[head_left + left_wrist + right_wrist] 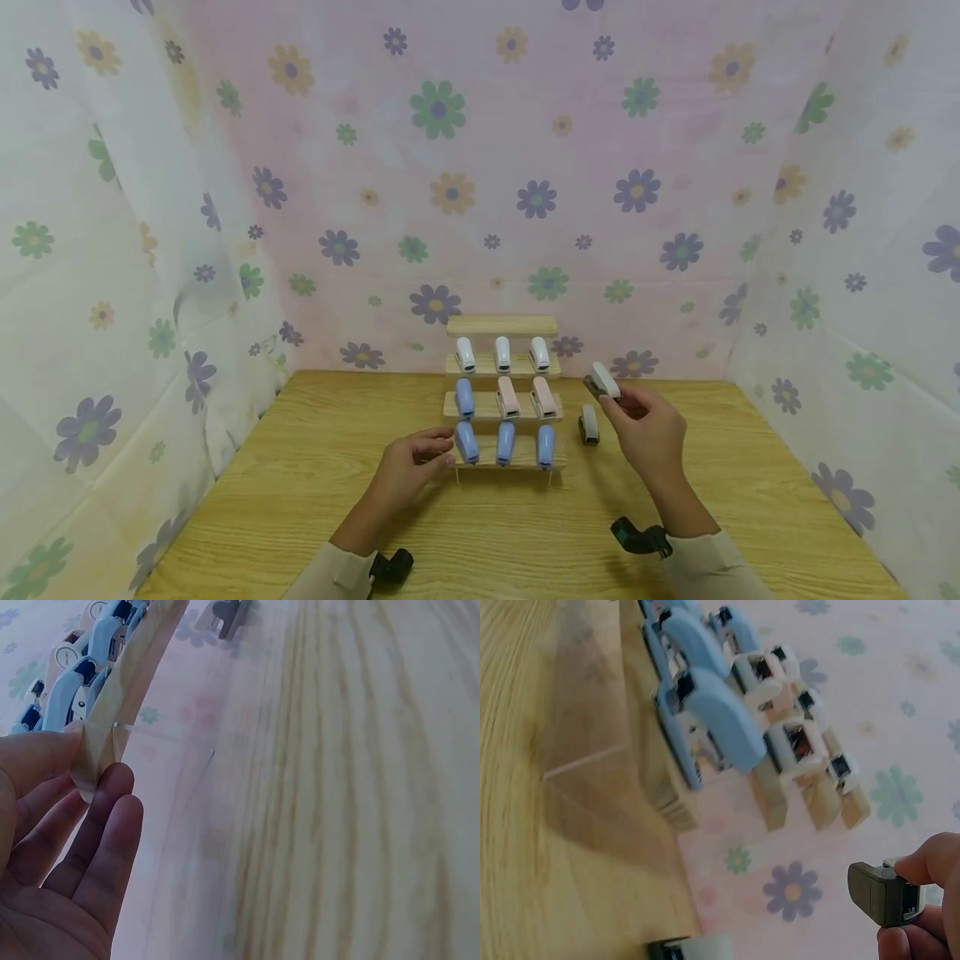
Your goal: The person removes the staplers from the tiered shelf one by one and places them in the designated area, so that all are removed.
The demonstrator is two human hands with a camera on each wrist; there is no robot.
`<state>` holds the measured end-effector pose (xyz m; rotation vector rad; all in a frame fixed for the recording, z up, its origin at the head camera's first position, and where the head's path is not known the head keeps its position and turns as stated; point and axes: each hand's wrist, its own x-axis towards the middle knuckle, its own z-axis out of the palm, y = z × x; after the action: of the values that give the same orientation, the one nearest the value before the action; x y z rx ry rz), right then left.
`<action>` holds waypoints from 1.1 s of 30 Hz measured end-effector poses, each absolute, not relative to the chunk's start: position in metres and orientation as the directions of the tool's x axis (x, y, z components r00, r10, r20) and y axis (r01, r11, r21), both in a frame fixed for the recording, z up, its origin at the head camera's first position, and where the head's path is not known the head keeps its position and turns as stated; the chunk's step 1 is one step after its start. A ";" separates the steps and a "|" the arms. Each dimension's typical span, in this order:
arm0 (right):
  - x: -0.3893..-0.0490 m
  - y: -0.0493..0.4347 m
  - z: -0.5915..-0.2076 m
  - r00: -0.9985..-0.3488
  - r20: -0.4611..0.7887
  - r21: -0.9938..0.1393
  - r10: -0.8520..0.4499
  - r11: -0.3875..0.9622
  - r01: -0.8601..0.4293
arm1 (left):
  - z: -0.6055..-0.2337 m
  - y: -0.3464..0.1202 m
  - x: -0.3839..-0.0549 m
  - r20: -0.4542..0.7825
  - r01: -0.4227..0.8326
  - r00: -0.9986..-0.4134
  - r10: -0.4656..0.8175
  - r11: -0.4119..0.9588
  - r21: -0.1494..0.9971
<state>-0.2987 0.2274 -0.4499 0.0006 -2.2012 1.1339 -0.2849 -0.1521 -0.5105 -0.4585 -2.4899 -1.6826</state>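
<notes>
A tiered wooden rack (502,326) stands on the table with mini staplers on its steps. Three white staplers (502,354) sit on the upper step. Below them are a blue stapler (465,398) and two pink staplers (507,396), then three blue staplers (506,442) in front. At the lowest step's left end my left hand (408,471) holds the board, thumb above and fingers beneath in the left wrist view. My right hand (651,429) pinches a white-and-grey stapler (885,892) in the air, right of the rack. Another grey-and-white stapler (588,425) lies on the table near it.
The wood-grain table (315,467) carries the rack near its back edge. Flower-patterned cloth (495,167) hangs behind and at both sides. Dark wrist cameras (637,536) are strapped on both wrists, below the hands.
</notes>
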 end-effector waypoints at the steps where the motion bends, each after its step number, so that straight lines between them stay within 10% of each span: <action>1: -0.300 0.229 -0.452 -0.785 0.550 -0.724 0.284 0.631 -0.279 | -0.510 -0.153 -0.285 0.249 0.302 -0.950 0.189 0.354 0.885; 33: -0.317 0.261 -0.507 -0.884 0.318 -0.765 0.343 0.643 -0.026 | -0.506 -0.153 -0.283 0.248 0.318 -0.943 0.222 0.381 0.868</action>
<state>-0.3169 0.2613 -0.5069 -0.2491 -2.4251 1.1392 -0.2828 -0.1527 -0.5061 -0.4966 -2.5348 -1.6244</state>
